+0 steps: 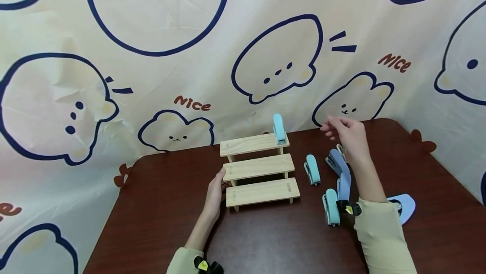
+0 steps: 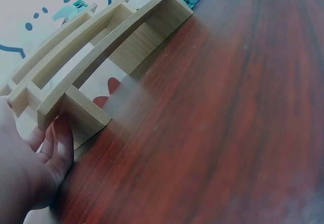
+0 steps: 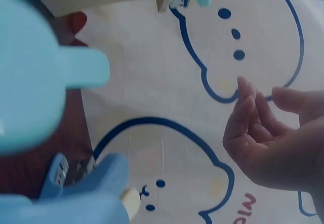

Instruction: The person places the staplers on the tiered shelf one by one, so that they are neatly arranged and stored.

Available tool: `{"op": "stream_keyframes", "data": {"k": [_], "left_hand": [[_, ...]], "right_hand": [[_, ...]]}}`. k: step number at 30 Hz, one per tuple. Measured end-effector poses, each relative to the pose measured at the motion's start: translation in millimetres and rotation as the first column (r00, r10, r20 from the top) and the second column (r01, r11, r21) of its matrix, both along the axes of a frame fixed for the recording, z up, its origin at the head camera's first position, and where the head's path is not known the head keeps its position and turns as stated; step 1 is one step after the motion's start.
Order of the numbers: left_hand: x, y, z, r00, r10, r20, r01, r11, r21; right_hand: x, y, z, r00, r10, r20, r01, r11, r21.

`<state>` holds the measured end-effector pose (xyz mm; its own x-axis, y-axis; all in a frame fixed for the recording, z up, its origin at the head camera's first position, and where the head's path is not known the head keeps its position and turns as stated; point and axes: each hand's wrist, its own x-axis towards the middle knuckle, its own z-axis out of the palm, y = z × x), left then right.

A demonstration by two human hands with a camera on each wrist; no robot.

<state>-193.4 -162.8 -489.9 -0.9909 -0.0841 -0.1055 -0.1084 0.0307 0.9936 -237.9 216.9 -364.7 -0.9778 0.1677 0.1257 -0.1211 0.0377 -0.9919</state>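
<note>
A three-tier wooden stand (image 1: 262, 166) is on the table, and my left hand (image 1: 214, 194) holds it by its left end. In the left wrist view, the fingers (image 2: 63, 138) curve against the end leg under the front shelf. A mint stapler (image 1: 279, 128) stands on the right end of the top shelf. My right hand (image 1: 347, 135) is raised above the back right of the table, fingers loosely bent and nothing in them. Below it are a blue stapler (image 1: 337, 160), another blue stapler (image 1: 344, 183) and a mostly hidden cream-coloured object (image 1: 340, 151).
Right of the stand lies a mint stapler (image 1: 312, 169), with another mint stapler (image 1: 331, 206) nearer the front. A light blue, rounded object (image 1: 407, 207) is partly covered by the right forearm. A printed cloth (image 1: 212, 71) hangs behind the dark wooden table (image 1: 152, 223).
</note>
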Motion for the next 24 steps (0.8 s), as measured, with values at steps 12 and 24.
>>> {"op": "stream_keyframes", "data": {"k": [12, 24], "left_hand": [[-1.6, -2.2, 3.5, 1.000, 0.009, 0.023, -0.010, 1.000, 0.003], [-1.2, 0.3, -0.9, 1.000, 0.005, 0.010, -0.006, 1.000, 0.004]], "right_hand": [[4.8, 29.6, -7.3, 0.997, -0.068, 0.048, 0.069, 0.997, -0.030], [5.9, 48.4, -19.2, 0.985, -0.115, 0.128, 0.133, 0.980, -0.145]]}}
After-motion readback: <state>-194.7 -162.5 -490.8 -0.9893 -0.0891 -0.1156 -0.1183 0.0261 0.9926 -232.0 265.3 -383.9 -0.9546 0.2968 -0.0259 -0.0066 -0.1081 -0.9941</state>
